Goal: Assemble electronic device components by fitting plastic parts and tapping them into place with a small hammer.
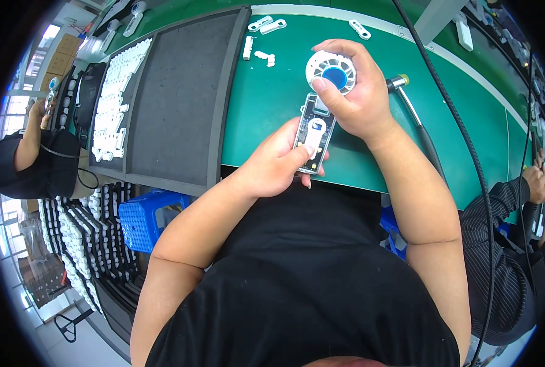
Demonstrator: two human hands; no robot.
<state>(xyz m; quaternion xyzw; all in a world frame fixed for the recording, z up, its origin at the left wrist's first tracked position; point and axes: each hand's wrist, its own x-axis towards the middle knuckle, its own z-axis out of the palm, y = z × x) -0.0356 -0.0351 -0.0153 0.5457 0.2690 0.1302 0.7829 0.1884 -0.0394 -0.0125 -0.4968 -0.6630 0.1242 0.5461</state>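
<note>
Between my hands is what looks like a small handheld fan, with a round white head (335,76) that has a blue disc at its centre. Its narrow handle (323,145) has a clear edge and dark parts like a circuit board showing inside. My left hand (275,160) is closed around the handle, the thumb pressing on a slim white piece (315,133) that lies along it. Gripping the round head from the right is my right hand (363,92), its thumb across the front. The fingers behind the fan are partly hidden.
On the green table (266,92) lie white plastic parts (273,26) and, right of my right hand, a hammer (410,104). A dark tray (177,104) with rows of white pieces (114,98) stands left. A black cable (450,101) hangs at right. Co-workers sit on both sides.
</note>
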